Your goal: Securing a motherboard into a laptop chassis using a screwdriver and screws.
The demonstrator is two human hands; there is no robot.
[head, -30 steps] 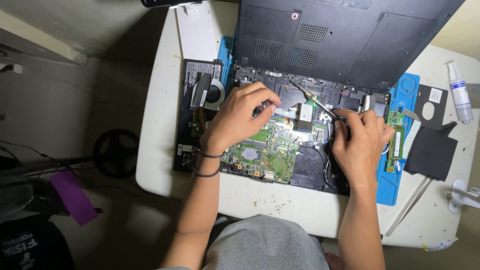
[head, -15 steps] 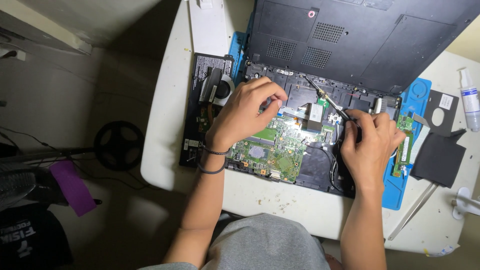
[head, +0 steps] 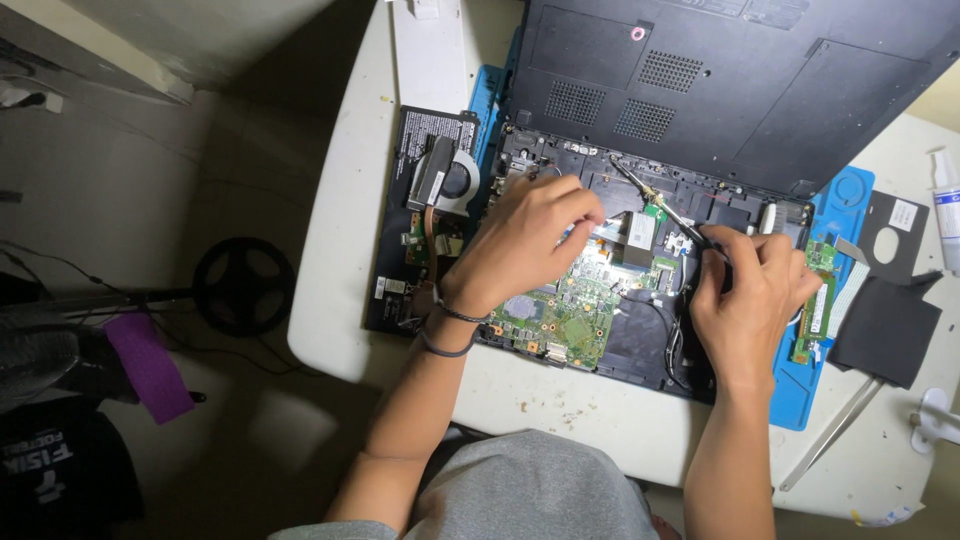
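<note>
An opened black laptop (head: 640, 340) lies on a white table (head: 560, 420), its green motherboard (head: 565, 310) exposed. My left hand (head: 525, 240) rests curled on the upper part of the board, fingers pressing down on it. My right hand (head: 755, 295) grips a thin screwdriver (head: 655, 205) whose tip reaches up-left toward the laptop's hinge area. The removed black bottom cover (head: 720, 90) leans over the back of the laptop.
A blue work mat (head: 800, 385) lies under the laptop, with a green memory module (head: 815, 305) on its right. A cooling fan (head: 445, 180) sits at left. Black sheets (head: 885, 330), a metal pry tool (head: 830, 435) and a white bottle (head: 945, 205) lie right.
The view has shifted so the table sits further right and lower. Both hands stay on the laptop; the left hand's fingers curl slightly, the right hand keeps the screwdriver.
</note>
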